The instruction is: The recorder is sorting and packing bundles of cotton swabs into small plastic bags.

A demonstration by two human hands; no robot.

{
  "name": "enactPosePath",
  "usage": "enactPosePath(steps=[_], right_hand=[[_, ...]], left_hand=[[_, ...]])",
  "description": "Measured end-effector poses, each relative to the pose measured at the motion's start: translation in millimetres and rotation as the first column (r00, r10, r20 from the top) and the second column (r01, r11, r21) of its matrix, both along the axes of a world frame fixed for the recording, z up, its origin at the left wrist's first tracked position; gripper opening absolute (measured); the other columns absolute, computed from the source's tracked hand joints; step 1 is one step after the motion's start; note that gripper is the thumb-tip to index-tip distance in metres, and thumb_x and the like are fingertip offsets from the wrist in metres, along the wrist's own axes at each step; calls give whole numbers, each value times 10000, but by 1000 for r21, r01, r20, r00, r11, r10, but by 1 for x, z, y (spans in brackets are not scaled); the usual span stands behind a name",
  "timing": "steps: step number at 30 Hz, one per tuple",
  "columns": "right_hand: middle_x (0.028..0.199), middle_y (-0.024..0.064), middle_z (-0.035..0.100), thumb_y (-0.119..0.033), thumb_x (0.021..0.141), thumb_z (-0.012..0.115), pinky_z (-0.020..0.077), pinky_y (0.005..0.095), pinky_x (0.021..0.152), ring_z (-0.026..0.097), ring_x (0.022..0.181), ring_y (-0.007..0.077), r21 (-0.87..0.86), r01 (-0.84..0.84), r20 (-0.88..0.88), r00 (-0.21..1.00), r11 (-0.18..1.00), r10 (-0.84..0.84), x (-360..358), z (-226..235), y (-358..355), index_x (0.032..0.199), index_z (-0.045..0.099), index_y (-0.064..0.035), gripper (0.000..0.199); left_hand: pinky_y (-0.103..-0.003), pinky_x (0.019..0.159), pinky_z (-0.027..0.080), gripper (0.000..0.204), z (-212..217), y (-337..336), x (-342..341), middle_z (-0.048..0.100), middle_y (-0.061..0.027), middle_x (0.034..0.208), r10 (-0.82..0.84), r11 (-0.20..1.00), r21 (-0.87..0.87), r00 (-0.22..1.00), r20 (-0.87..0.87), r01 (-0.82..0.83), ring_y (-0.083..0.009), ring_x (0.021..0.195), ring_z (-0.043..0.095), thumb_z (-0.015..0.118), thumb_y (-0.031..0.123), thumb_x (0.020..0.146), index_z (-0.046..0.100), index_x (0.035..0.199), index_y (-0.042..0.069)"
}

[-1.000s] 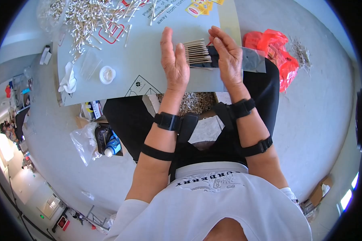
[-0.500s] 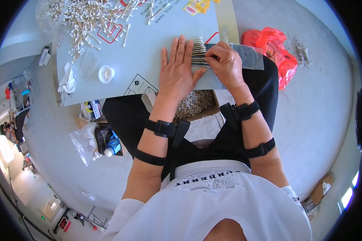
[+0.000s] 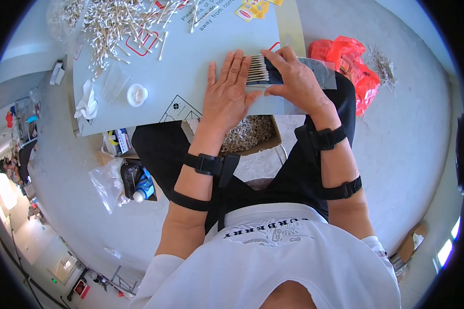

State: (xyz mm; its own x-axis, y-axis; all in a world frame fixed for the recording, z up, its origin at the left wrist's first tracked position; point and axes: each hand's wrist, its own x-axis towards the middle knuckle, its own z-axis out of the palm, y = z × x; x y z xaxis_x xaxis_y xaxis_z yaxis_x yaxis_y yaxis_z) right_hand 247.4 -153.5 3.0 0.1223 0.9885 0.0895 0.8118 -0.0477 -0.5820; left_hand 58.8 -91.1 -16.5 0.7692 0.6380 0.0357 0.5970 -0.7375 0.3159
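Note:
A row of cotton swabs [image 3: 258, 69] lies side by side on the board, their tips lined up toward the right. Over the left part of this row rests my left hand [image 3: 227, 92], flat, with the fingers stretched out and the thumb apart; it hides the swabs' other ends. My right hand [image 3: 300, 85] is at the row's right side, holding nothing, its thumb and index finger spread near the row's lower and upper corners. A dark strip under transparent film [image 3: 317, 72] runs out to the right from beneath my right hand.
A heap of loose swabs [image 3: 113, 26] covers the board's far left, beside a plastic bag [image 3: 62, 20]. Nearer are a small white tub [image 3: 136, 95] and crumpled tissue [image 3: 86, 102]. Yellow packets [image 3: 251, 9] lie far right. A swab-filled box [image 3: 250, 135] sits below; a red bag [image 3: 348, 56] hangs right.
My right hand has opened from a pinch at the swab tips and shifted slightly right, thumb and index now apart. My left hand stays nearly in place, its fingertips slightly lower.

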Motion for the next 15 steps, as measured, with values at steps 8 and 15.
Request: enactPosePath(steps=[8,15], right_hand=[[1058,130,558,-161,687,814,542,406,785,649,923,332,-37,49,53,997,998,-47,-10,3,2,1260,570,-96,625],[1408,173,467,-197,1020,499,318,330,1101,423,1331,268,266,531,-749,639,805,-175,-53,-28,14,1311,536,12,360]], left_hand=[[-472,1191,133,684,-2,7,-4,245,-147,1577,89,994,-90,956,279,-66,-266,1463,235,520,374,969,258,1517,62],[-402,1181,191,647,-5,11,24,276,-238,1532,580,779,-626,333,744,40,-289,1439,252,371,404,1044,250,1481,-58]])
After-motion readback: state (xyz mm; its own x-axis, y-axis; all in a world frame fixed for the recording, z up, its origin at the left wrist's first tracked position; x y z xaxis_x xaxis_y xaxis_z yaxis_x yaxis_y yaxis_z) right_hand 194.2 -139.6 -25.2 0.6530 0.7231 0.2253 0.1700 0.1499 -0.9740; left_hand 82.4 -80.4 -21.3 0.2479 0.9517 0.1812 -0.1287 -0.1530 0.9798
